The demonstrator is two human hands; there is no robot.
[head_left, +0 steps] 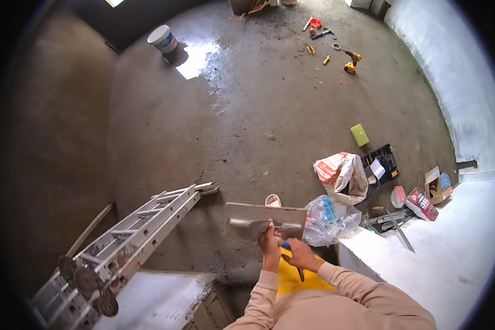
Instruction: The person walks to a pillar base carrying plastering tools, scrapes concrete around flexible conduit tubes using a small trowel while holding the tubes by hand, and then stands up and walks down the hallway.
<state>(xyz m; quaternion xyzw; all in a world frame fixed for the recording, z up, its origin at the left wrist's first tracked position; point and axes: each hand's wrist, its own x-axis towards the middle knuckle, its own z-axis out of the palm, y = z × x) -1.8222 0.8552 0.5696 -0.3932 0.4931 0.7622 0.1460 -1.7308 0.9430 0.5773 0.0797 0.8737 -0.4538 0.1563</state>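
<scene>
In front of my body I have a rectangular steel finishing trowel [242, 212], its handle side facing up, with my left hand [269, 247] closed on it. My right hand [302, 256] is closed on a blue-handled tool [286, 246], just below and right of the trowel; part of that tool is hidden by my hands. A sandal [273, 199] shows just beyond the trowel, and yellow material [291, 278] lies below my hands.
An aluminium ladder [132, 236] lies at left beside a concrete ledge [165, 294]. Bags [335, 176], clear plastic [330, 225], a black case [385, 165] and a green box [359, 135] are at right. A bucket [162, 38], drill [352, 63] and small tools stand or lie farther back.
</scene>
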